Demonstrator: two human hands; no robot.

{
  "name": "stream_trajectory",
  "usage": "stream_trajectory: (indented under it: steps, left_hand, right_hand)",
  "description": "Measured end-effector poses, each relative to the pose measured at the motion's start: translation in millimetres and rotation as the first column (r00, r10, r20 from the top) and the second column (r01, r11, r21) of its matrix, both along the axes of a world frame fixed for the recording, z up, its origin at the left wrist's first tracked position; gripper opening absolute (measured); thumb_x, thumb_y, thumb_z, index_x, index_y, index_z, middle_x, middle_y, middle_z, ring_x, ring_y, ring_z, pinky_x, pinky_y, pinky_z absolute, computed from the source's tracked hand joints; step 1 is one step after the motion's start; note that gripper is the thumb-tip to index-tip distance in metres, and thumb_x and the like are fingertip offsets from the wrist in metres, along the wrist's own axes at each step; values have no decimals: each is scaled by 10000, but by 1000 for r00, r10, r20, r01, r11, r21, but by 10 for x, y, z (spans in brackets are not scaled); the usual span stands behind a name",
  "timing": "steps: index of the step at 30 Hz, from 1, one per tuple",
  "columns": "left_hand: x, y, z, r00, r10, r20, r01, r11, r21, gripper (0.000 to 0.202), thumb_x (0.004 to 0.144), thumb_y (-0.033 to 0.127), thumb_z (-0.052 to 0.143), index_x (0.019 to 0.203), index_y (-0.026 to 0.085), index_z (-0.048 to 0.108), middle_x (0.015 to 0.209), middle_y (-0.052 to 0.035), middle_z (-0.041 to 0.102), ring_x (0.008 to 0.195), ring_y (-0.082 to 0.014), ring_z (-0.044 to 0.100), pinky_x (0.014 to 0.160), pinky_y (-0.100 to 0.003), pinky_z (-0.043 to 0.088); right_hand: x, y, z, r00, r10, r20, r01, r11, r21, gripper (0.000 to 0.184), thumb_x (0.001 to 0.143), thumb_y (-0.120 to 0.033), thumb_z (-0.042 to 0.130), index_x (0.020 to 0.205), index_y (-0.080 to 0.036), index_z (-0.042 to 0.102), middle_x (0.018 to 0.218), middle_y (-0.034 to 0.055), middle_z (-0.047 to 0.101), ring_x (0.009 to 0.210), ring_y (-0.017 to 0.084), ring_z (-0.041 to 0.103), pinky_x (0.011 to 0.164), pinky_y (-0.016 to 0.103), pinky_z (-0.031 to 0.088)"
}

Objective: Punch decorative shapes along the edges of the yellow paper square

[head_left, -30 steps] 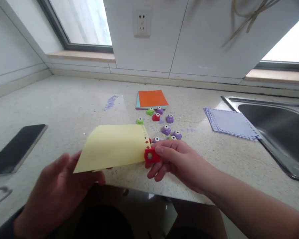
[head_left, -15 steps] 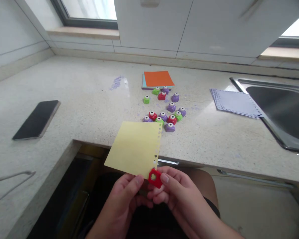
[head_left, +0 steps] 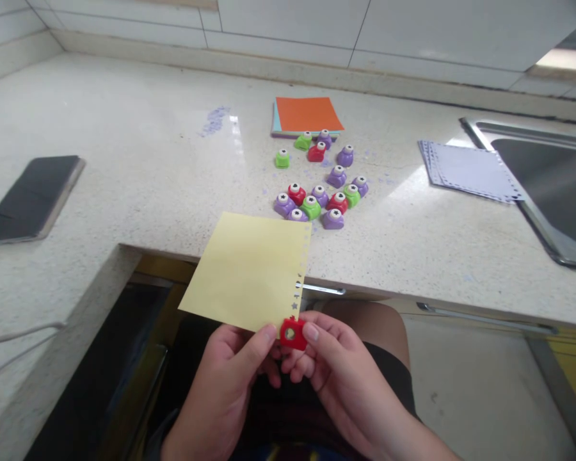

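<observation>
My left hand (head_left: 230, 378) pinches the near corner of a pale yellow paper square (head_left: 249, 269), which has a row of small star holes along its right edge. My right hand (head_left: 336, 371) grips a small red paper punch (head_left: 292, 333) clamped on that same corner, thumb on top. Both hands are held over my lap, below the counter's front edge. On the counter beyond lies a cluster of small purple, green and red punches (head_left: 324, 192).
A stack of coloured paper with an orange top sheet (head_left: 307, 115) lies at the back. Lilac punched sheets (head_left: 470, 171) rest beside the steel sink (head_left: 547, 186) on the right. A black phone (head_left: 29, 198) lies at the left. A cable (head_left: 19, 339) crosses the near-left counter.
Both hands and the yellow paper came back off the counter toward my lap. The left hand shifted from the paper's left side to its near corner, beside the punch. The view tilted down.
</observation>
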State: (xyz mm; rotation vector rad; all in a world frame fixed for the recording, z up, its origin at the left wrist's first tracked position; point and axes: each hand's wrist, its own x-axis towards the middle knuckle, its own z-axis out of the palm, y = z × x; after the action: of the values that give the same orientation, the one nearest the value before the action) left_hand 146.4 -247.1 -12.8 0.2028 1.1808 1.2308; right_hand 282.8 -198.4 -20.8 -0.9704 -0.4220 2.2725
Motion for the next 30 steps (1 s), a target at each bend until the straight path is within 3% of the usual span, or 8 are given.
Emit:
stream_trajectory:
  steps: [9, 30]
  left_hand:
    - [23, 40, 1, 996, -90, 5, 90, 996, 11, 257, 882, 389, 735, 825, 139, 732, 746, -33, 680, 647, -134, 562, 559, -252, 461]
    - [2, 58, 10, 990, -105, 94, 102, 994, 36, 178, 917, 310, 695, 874, 150, 759, 793, -44, 688, 693, -132, 563, 602, -245, 454]
  right_hand:
    - [-22, -11, -19, 1000, -16, -7, 16, 1000, -13, 229, 864, -317, 806, 895, -95, 761, 723, 61, 741, 575, 85, 667, 589, 184, 578]
    - [-20, -11, -54, 994, -61, 87, 59, 998, 20, 258, 816, -341, 849, 883, -112, 748, 676, 43, 721, 548, 82, 633, 550, 177, 542]
